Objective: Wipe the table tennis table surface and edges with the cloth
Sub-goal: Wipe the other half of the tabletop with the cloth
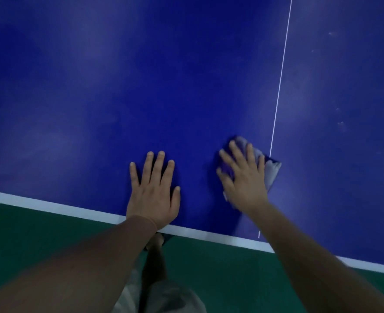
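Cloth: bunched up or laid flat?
Mostly flat. The cloth lies on the table under the open right hand, rumpled at its edges.

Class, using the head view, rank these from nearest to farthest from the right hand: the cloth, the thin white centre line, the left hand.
1. cloth, under the right hand.
2. white centre line, just right of it.
3. left hand, flat on the table, leftward.

Blue table tennis table (pixel 141 86), white edge line, cloth (pixel 271 171) lying near centre line
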